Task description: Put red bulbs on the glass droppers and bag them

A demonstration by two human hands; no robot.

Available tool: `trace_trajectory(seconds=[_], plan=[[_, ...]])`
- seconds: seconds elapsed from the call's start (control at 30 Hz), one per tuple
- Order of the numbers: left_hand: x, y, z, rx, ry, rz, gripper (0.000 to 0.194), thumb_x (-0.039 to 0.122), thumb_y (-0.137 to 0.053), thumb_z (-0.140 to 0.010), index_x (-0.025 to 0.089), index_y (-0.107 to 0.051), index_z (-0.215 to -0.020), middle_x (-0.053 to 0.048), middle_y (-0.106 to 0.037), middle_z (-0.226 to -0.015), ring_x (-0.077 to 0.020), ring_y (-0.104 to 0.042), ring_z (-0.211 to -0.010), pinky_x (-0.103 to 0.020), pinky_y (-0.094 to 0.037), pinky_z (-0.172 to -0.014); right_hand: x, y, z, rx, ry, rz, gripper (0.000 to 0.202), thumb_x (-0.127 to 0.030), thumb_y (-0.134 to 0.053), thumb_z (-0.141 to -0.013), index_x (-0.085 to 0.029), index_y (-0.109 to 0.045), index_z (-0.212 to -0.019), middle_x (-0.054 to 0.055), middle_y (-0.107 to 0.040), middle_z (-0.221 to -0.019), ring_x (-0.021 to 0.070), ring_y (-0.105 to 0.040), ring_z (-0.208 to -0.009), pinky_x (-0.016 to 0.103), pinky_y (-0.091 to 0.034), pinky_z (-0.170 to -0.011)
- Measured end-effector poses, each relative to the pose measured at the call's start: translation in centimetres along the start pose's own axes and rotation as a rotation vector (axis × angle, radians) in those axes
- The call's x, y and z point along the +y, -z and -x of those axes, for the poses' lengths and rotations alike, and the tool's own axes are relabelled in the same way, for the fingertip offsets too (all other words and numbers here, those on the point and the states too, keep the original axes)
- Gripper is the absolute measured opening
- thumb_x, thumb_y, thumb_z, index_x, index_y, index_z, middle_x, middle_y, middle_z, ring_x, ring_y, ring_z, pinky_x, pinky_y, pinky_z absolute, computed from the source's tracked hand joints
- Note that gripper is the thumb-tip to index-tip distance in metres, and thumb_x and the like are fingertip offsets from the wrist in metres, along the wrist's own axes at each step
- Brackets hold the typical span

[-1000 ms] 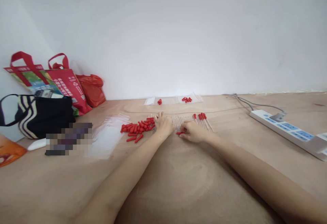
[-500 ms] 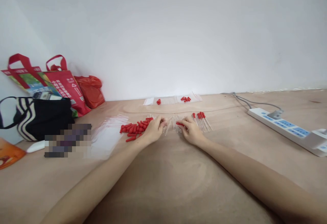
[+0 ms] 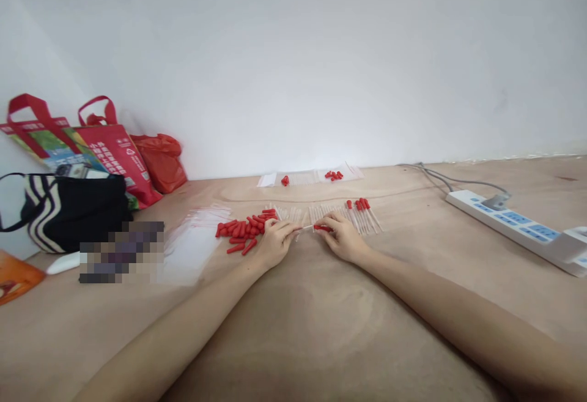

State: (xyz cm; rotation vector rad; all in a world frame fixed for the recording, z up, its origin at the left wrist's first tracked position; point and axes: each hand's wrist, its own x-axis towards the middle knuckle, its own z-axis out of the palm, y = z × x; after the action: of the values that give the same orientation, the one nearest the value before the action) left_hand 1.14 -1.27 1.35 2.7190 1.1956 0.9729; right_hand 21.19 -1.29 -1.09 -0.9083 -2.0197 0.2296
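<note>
Between the fingertips of my left hand [image 3: 276,244] is a thin clear dropper tube [image 3: 307,227], lying level and pointing right. My right hand [image 3: 343,238] pinches a red rubber dropper bulb [image 3: 321,228], whose left end meets the tube; how far the tube sits inside it I cannot tell. Just left of my left hand lies a pile of red rubber bulbs [image 3: 243,229]. Loose clear tubes [image 3: 316,211] are spread on the table behind both hands. Beyond my right hand, several droppers with red bulbs [image 3: 363,206] lie side by side.
Flat clear zip bags [image 3: 190,249] lie left of the bulb pile. Near the wall are bags with red bulbs and tubes [image 3: 334,175]. A white power strip [image 3: 513,221] with grey cables stands right. Shopping bags [image 3: 121,157] and a black striped bag [image 3: 82,212] fill the left.
My left hand now holds a tube out level toward the right, and its end has come to the red bulb in my right hand. The right hand stays nearly in place.
</note>
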Motion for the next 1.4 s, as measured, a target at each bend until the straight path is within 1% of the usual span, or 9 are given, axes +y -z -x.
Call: trace_trajectory(seconds=[0.17,0.27,0.37,0.5,0.73,1.0,1.13,1.3,1.4], plan=[[-0.4,-0.21,0.2,0.003,-0.041,-0.011,0.021,0.013,-0.048,-0.083,0.022,-0.063,-0.094,-0.001,-0.067,-0.085,-0.0144,-0.057,-0.075,-0.032,-0.03,-0.075,-0.07,0.13,-0.06,-0.012,0.034,0.002,0.012,-0.018,-0.047,-0.08,-0.018,-0.057,-0.088,0.006,-0.056,-0.083,0.015,-0.054,-0.078,0.028,-0.045,-0.07],[-0.65,-0.32,0.27,0.011,-0.089,-0.008,0.026,0.01,-0.045,-0.083,0.022,-0.063,-0.098,-0.002,-0.067,-0.086,-0.0141,-0.057,-0.074,-0.031,-0.031,-0.074,-0.18,0.18,-0.1,-0.016,0.026,0.0,0.013,-0.018,-0.046,-0.081,-0.018,-0.057,-0.087,0.006,-0.059,-0.082,0.0152,-0.055,-0.077,0.029,-0.045,-0.069],[-0.7,-0.36,0.32,0.013,-0.13,0.007,0.026,0.012,-0.044,-0.084,0.022,-0.062,-0.1,-0.003,-0.067,-0.087,-0.0143,-0.057,-0.074,-0.031,-0.031,-0.074,-0.27,0.2,-0.14,-0.031,0.025,0.017,0.015,-0.02,-0.046,-0.082,-0.017,-0.058,-0.089,0.006,-0.061,-0.081,0.0159,-0.055,-0.076,0.03,-0.045,-0.069],[-0.67,-0.38,0.34,-0.004,-0.139,-0.011,0.027,0.013,-0.044,-0.085,0.024,-0.061,-0.102,-0.003,-0.068,-0.084,-0.0142,-0.057,-0.074,-0.031,-0.032,-0.075,-0.3,0.3,-0.21,-0.053,0.081,0.011,0.017,-0.022,-0.044,-0.083,-0.018,-0.061,-0.088,0.006,-0.063,-0.078,0.0156,-0.055,-0.073,0.03,-0.044,-0.069],[-0.65,-0.49,0.4,-0.007,-0.161,-0.024,0.027,0.009,-0.044,-0.083,0.022,-0.063,-0.098,-0.002,-0.068,-0.081,-0.0137,-0.056,-0.071,-0.031,-0.031,-0.072,-0.23,0.47,-0.14,-0.03,0.177,0.014,0.018,-0.021,-0.044,-0.084,-0.016,-0.062,-0.084,0.006,-0.063,-0.072,0.0154,-0.053,-0.069,0.029,-0.043,-0.066],[-0.33,-0.33,0.66,-0.05,-0.194,-0.123,0.03,0.008,-0.039,-0.084,0.022,-0.063,-0.097,-0.002,-0.064,-0.08,-0.0141,-0.054,-0.071,-0.031,-0.031,-0.07,-0.16,0.57,0.01,-0.028,0.241,0.028,0.019,-0.023,-0.045,-0.084,-0.016,-0.062,-0.082,0.006,-0.063,-0.069,0.0152,-0.051,-0.065,0.029,-0.043,-0.063],[-0.35,-0.32,0.72,-0.063,-0.188,-0.17,0.031,0.007,-0.039,-0.082,0.022,-0.062,-0.098,-0.002,-0.063,-0.08,-0.0139,-0.053,-0.071,-0.031,-0.031,-0.07,-0.06,0.54,0.11,-0.046,0.246,0.029,0.018,-0.024,-0.046,-0.083,-0.016,-0.063,-0.082,0.006,-0.063,-0.069,0.0145,-0.051,-0.065,0.028,-0.043,-0.063],[-0.05,-0.2,0.76,-0.088,-0.243,-0.218,0.039,0.0,-0.035,-0.077,0.019,-0.061,-0.098,-0.003,-0.061,-0.075,-0.0145,-0.052,-0.071,-0.03,-0.032,-0.068,0.07,0.52,0.21,-0.068,0.256,0.061,0.018,-0.026,-0.047,-0.082,-0.017,-0.063,-0.082,0.006,-0.062,-0.069,0.0147,-0.051,-0.065,0.029,-0.041,-0.063],[0.25,-0.15,0.81,-0.053,-0.252,-0.217,0.037,0.0,-0.034,-0.076,0.017,-0.061,-0.096,-0.004,-0.061,-0.075,-0.0151,-0.051,-0.07,-0.031,-0.032,-0.068,0.01,0.67,0.15,-0.089,0.238,0.104,0.018,-0.028,-0.048,-0.082,-0.017,-0.063,-0.082,0.005,-0.062,-0.069,0.0157,-0.049,-0.065,0.031,-0.039,-0.064]])
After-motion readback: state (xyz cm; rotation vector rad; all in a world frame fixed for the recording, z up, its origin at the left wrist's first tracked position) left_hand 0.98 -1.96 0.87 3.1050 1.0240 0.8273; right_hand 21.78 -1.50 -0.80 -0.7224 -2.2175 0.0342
